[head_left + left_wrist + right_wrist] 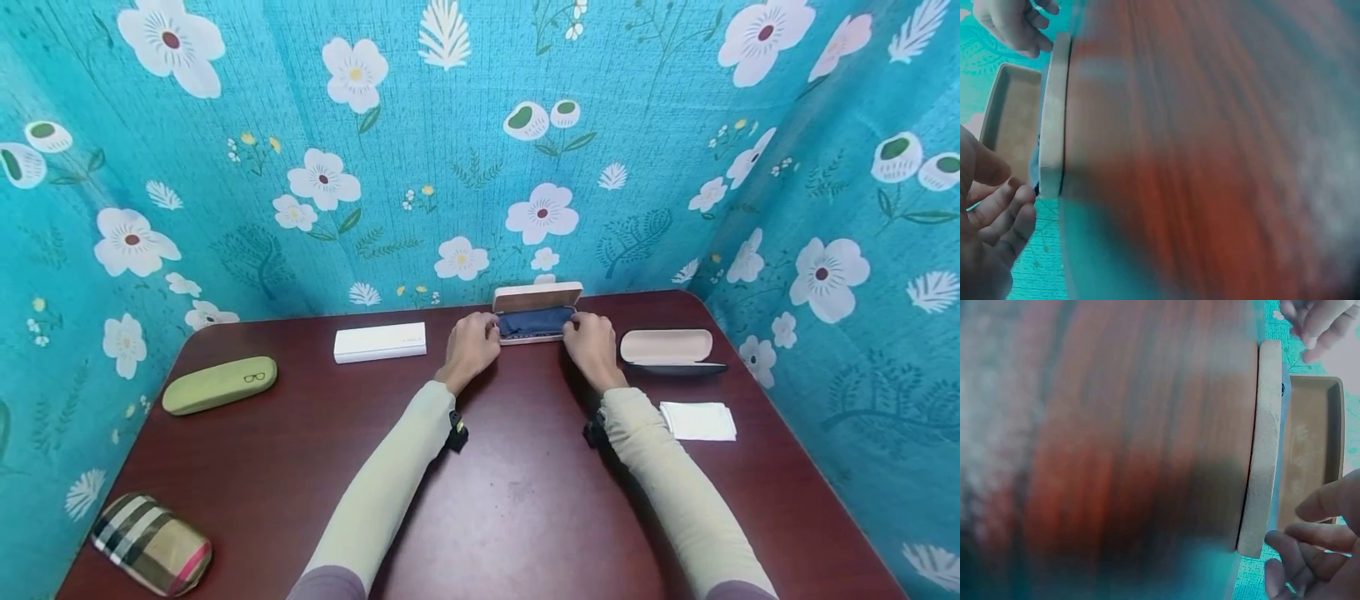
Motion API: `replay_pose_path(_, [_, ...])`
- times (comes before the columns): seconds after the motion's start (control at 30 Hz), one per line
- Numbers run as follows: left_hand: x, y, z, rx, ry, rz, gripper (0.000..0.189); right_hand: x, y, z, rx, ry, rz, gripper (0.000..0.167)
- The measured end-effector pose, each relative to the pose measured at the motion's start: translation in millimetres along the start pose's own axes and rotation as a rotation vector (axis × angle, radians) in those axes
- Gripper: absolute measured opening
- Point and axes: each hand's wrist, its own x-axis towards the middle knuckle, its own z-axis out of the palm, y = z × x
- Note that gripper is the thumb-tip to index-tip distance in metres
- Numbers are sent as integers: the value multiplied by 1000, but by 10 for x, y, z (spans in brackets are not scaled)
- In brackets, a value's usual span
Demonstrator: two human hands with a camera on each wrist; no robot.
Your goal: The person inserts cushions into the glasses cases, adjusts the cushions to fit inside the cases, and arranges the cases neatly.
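Note:
A pale glasses case stands with its lid raised at the back of the table. A folded dark blue cloth lies in its base. My left hand is at the left end of the case, fingertips right at the cloth's edge. Opposite it, my right hand has its fingertips by the right end of the cloth. In the left wrist view the thumb and loosely bent fingers are beside the case's end. The right wrist view shows the right fingers in much the same pose, close to the case's rim.
A white box and a green glasses case are on the left, with a plaid case nearer. On the right are an open black case with pale lining and a folded white cloth. A floral curtain hangs behind the table.

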Motion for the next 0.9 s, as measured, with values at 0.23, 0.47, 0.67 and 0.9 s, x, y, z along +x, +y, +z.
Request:
replay_pose_path(0.23, [-7, 63, -37, 17, 101, 141, 39, 7, -53, -24, 60, 194, -158, 27])
replay_pose_path(0.47, [13, 136, 36, 104, 117, 243, 51, 76, -47, -63, -7, 247, -363, 42])
replay_pose_path(0.67, [59, 118, 75, 227, 215, 267, 48, 136, -8, -79, -46, 161, -359, 57])
replay_pose_path(0.9, [158, 114, 61, 229, 176, 305, 58, 218, 24, -51, -123, 159, -444, 63])
